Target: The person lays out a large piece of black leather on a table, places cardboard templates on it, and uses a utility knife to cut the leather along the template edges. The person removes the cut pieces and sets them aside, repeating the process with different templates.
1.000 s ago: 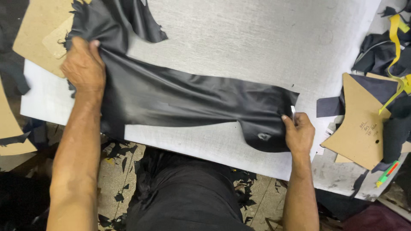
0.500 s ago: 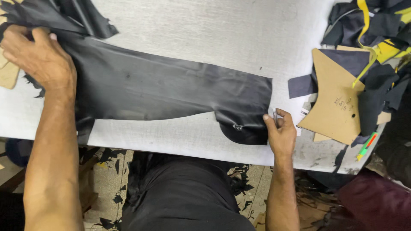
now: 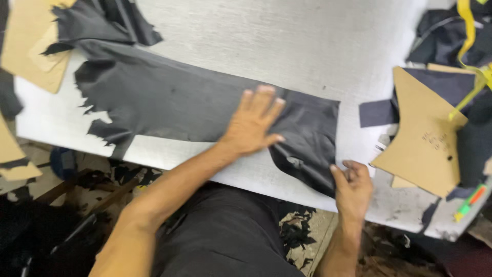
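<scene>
A long piece of black leather (image 3: 169, 97) lies across a white worktable (image 3: 266, 41), its left end ragged. My left hand (image 3: 253, 123) rests flat on it, fingers spread, pressing near its right part. My right hand (image 3: 352, 184) is at the table's near edge and pinches the lower right corner of the leather, which hangs slightly over that edge.
A brown cardboard pattern (image 3: 423, 136) lies at the right on dark cloth pieces (image 3: 446, 41), with a yellow tape (image 3: 469, 31) and a green and orange marker (image 3: 469, 202). More cardboard (image 3: 31, 46) sits at the far left. Leather scraps (image 3: 294, 231) litter the floor below.
My left hand has left the leather's left end and moved right, now lying flat near the right part. The leather lies flatter. My right hand still holds the lower right corner.
</scene>
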